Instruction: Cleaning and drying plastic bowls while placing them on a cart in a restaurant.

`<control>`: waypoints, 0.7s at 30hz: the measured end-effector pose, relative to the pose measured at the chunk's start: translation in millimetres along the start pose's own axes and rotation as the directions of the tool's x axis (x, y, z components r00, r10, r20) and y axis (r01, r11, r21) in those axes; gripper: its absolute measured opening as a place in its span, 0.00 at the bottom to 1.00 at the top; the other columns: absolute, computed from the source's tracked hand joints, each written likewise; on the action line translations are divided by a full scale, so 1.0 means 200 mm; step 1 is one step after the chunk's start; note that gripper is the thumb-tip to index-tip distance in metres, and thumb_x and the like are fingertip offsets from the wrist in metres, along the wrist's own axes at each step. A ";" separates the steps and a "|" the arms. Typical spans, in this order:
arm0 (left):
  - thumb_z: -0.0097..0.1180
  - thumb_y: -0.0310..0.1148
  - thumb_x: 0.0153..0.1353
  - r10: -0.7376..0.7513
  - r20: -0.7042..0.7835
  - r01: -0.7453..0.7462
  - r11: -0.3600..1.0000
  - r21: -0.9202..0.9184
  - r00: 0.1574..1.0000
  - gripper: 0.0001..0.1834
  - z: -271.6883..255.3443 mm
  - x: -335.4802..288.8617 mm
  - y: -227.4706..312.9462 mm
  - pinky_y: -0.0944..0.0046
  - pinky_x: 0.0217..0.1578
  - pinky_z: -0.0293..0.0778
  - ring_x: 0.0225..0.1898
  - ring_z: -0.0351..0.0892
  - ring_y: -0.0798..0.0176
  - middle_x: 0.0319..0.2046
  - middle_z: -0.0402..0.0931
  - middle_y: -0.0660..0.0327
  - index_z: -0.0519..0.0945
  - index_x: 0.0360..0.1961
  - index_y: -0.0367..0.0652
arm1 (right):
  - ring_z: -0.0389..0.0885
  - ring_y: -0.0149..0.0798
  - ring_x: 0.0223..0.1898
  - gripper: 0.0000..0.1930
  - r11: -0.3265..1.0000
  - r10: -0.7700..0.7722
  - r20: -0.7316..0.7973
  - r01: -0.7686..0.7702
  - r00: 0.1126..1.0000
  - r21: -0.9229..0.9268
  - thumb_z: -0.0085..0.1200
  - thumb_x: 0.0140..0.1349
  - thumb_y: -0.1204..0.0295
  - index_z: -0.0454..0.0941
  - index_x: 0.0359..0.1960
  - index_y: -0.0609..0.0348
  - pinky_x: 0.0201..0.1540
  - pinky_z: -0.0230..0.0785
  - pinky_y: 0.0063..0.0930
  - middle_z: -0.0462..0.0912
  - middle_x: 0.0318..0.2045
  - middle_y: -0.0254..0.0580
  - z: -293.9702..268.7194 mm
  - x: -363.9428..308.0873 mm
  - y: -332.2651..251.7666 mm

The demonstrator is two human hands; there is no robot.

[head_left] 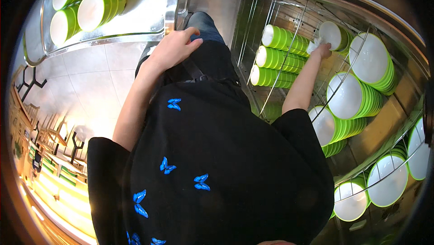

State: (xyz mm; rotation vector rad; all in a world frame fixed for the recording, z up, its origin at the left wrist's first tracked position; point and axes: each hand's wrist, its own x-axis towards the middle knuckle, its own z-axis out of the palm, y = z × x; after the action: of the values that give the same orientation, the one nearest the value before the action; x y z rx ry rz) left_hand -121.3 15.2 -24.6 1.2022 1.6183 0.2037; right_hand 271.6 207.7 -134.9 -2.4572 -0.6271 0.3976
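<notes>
My right hand [323,51] reaches into a metal cabinet on the right, closed on a crumpled white cloth [314,45]. Just beside it is a short stack of white bowls with green outsides [330,34], lying on its side; whether the fingers touch it I cannot tell. Rows of smaller green-and-white bowls [281,57] lie to the left of that hand. My left hand [175,47] hangs in front of my legs near a steel cart's edge, thumb and fingers apart, with nothing in it.
Wire racks [296,28] cross the cabinet, with stacks of larger bowls [346,95] at its right and more on a lower rack [388,179]. At upper left, a steel cart tray [140,23] carries several green bowl stacks [91,11]. Chairs [58,132] stand far left.
</notes>
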 end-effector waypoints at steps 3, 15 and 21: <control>0.42 0.40 0.51 -0.001 -0.002 0.001 1.000 -0.018 1.000 0.17 0.01 0.01 -0.02 0.58 0.33 0.65 0.30 0.70 0.49 0.22 0.71 0.46 0.69 0.35 0.37 | 0.73 0.50 0.32 0.20 0.992 0.043 0.007 -0.043 0.999 0.117 0.37 0.46 0.67 0.65 0.32 0.78 0.29 0.69 0.38 0.70 0.35 0.58 -0.01 0.01 -0.06; 0.42 0.38 0.52 0.035 -0.001 -0.035 0.999 -0.016 0.999 0.16 0.00 0.02 0.01 0.61 0.31 0.65 0.28 0.71 0.52 0.22 0.71 0.48 0.69 0.36 0.38 | 0.72 0.50 0.34 0.20 0.979 0.074 -0.038 -0.065 0.997 0.193 0.41 0.43 0.68 0.64 0.35 0.75 0.32 0.68 0.37 0.70 0.36 0.58 0.11 0.20 0.03; 0.42 0.37 0.52 0.009 0.006 -0.009 1.000 0.005 1.000 0.15 -0.02 -0.02 -0.01 0.64 0.29 0.65 0.27 0.71 0.55 0.22 0.71 0.51 0.68 0.37 0.38 | 0.73 0.48 0.33 0.25 0.995 0.027 -0.050 -0.022 0.998 0.097 0.50 0.41 0.63 0.65 0.34 0.77 0.30 0.70 0.33 0.71 0.36 0.56 0.10 0.22 0.06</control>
State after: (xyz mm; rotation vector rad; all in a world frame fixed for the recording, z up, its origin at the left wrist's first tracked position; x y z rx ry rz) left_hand -125.8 12.3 -22.0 1.2131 1.6100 0.2012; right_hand 304.3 230.4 -163.5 -2.3778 -0.5442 0.3647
